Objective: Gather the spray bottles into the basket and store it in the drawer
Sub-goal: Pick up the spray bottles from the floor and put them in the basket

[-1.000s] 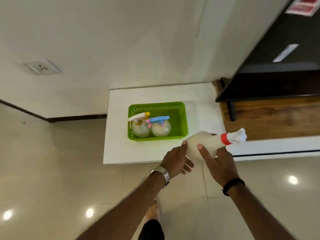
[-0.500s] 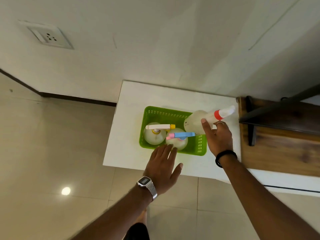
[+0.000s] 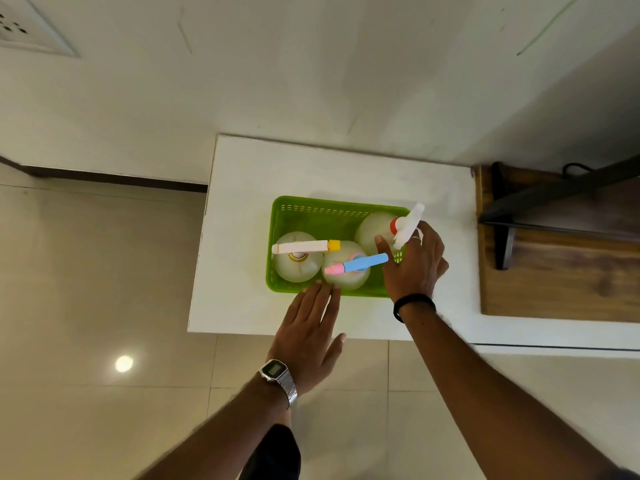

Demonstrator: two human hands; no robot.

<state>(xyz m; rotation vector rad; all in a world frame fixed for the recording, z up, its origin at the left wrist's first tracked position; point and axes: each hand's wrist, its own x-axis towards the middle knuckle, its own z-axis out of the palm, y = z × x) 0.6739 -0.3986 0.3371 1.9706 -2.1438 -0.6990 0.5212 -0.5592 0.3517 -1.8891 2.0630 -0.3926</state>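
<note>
Green basket [image 3: 332, 211] on white bench [image 3: 242, 237] holds three spray bottles, the red-collared bottle [image 3: 372, 230] in its right end under the right hand [image 3: 414, 265], grip around it, while left hand [image 3: 306, 336] hovers flat, fingers released, at the near rim.

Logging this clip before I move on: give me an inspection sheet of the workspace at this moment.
Surface: white tabletop against the wall.
Job's things: green basket on the tabletop holds three spray bottles: yellow-tipped, blue-and-pink, red-collared at its right end. No drawer identifiable.
Clutter: nothing seen.
Grippers: right hand holds the red-collared bottle; left hand open, fingertips at the basket's near rim, contact unclear.
Cables: dark cable loop behind the wooden shelf.
Surroundings: wall socket, tiled floor.
</note>
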